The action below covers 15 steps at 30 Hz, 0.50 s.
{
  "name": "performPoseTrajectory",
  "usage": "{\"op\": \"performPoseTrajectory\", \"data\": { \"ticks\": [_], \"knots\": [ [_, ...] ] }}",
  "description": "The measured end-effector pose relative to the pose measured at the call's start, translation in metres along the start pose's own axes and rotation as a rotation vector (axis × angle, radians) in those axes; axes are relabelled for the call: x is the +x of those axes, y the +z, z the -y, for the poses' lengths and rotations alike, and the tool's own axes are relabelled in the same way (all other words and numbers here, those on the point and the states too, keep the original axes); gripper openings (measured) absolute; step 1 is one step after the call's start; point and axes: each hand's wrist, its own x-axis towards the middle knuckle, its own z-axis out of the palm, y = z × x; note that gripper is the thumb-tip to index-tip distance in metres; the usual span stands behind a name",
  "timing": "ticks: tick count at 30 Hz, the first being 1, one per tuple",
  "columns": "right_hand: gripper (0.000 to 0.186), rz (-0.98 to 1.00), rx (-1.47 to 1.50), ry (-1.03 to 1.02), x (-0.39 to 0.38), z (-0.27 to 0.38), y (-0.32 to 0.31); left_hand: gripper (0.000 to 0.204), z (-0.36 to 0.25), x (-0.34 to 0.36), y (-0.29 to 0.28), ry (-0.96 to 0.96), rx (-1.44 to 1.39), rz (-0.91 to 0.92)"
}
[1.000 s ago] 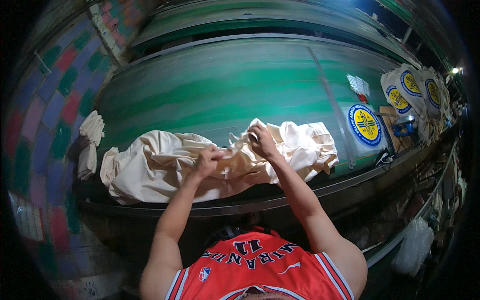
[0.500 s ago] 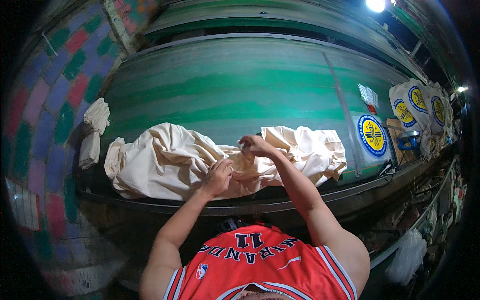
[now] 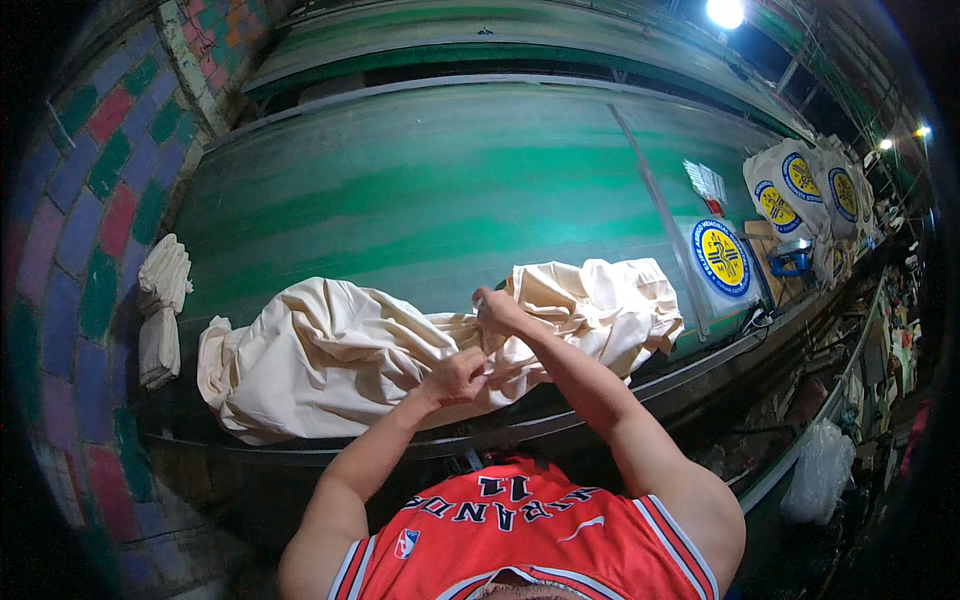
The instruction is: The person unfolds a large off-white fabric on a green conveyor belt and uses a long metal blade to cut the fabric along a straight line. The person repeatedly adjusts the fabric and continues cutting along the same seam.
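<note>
A long bundle of cream cloth (image 3: pixel 320 355) lies gathered and wrinkled along the near edge of the green table (image 3: pixel 430 200). At the bundle's narrow middle, my left hand (image 3: pixel 455 378) is closed on the nearer folds, fingers curled inward. My right hand (image 3: pixel 500 312) reaches across and is closed in a pinch on the cloth's far side, a little beyond the left. Loose puffed cloth spreads out on both sides of my hands. What lies inside the fingers is mostly hidden.
Folded cream cloths (image 3: pixel 163 310) are stacked at the table's left end. To the right are a round blue-and-yellow printed emblem (image 3: pixel 720 258), a small brush-like item (image 3: pixel 705 180), a blue tool (image 3: pixel 790 258) and printed cloths (image 3: pixel 800 185). A painted brick wall (image 3: pixel 75 250) borders the left.
My left hand has moved right and nearer to me, its fingers now curled in the cloth. My right hand remains at the bundle's middle. The view has shifted slightly.
</note>
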Motion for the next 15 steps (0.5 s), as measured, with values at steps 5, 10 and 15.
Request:
{"op": "performPoseTrajectory", "data": {
  "ticks": [5, 10, 15],
  "knots": [
    [0.06, -0.263, 1.132, 0.153, 0.029, 0.032, -0.076, 0.031, 0.016, -0.007, 0.0, -0.263, -0.104, -0.126],
    [0.049, -0.485, 1.108, -0.31, 0.021, 0.092, -0.192, 0.038, 0.025, 0.02, -0.042, -0.025, 0.169, -0.097],
    [0.048, -0.615, 1.133, -0.718, -0.008, 0.134, -0.287, 0.026, 0.025, 0.04, -0.064, -0.225, -0.129, 0.037]
  ]
}}
